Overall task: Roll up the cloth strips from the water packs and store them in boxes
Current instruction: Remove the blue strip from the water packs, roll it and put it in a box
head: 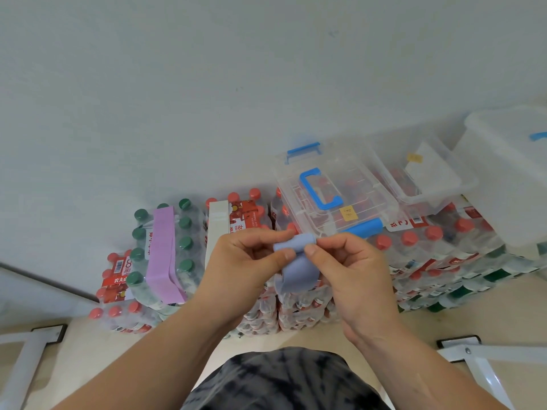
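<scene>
From the head camera, both hands work in front of the stacked water packs (429,250). The left hand (245,261) and right hand (352,270) each pinch the blue cloth strip (299,264) between thumb and forefinger. Its top end is wound into a small roll and the tail hangs down between the wrists.

To roll it well, I judge the thumbs should keep the roll snug. The two side edges should stay level so it does not cone out, and the tail should feed up straight and flat.

Three strips show. One is the blue one in hand, and the purple strip (161,255) lies over a green-capped pack. The white strip (217,229) lies over a red-capped pack. Three clear boxes sit on the packs:
- a lidded box (355,184) with blue handles, nearest the hands
- an open box (423,176) beside it
- a third box (509,179), cut off at the right edge

The packs are too overlapped to count.
</scene>
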